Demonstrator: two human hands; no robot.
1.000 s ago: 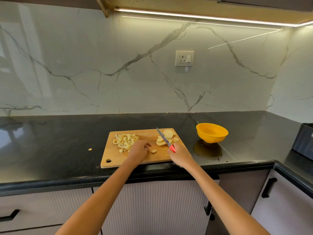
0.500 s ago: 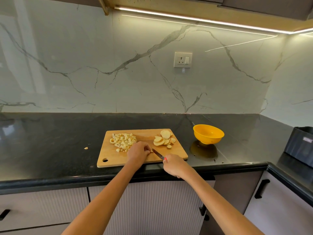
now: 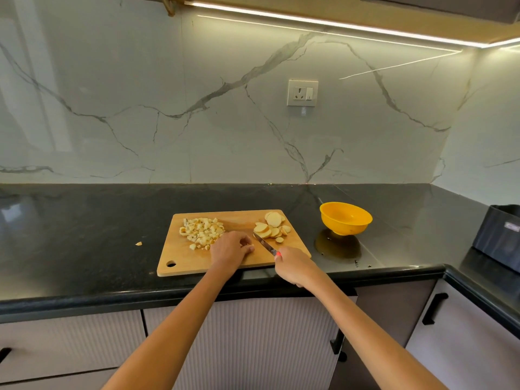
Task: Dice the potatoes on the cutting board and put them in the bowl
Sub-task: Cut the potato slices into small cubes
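Observation:
A wooden cutting board (image 3: 183, 257) lies on the black counter near its front edge. A pile of diced potato (image 3: 201, 230) sits on its left half and several potato slices (image 3: 271, 228) lie on its back right. My left hand (image 3: 230, 249) is at the board's middle, fingertips curled on a small potato piece (image 3: 251, 246). My right hand (image 3: 294, 267) grips a red-handled knife (image 3: 264, 244), whose blade lies low on the board just right of my left fingers. An empty yellow bowl (image 3: 345, 218) stands on the counter to the right of the board.
A stray potato bit (image 3: 138, 243) lies on the counter (image 3: 84, 235) left of the board. A dark container (image 3: 499, 237) stands at the far right corner. A wall socket (image 3: 302, 92) is on the marble backsplash. Cabinet fronts run below the counter edge.
The knife came down from a raised position over the slices to the board beside my left fingers. My left hand stayed on the small piece. The camera view shifted slightly.

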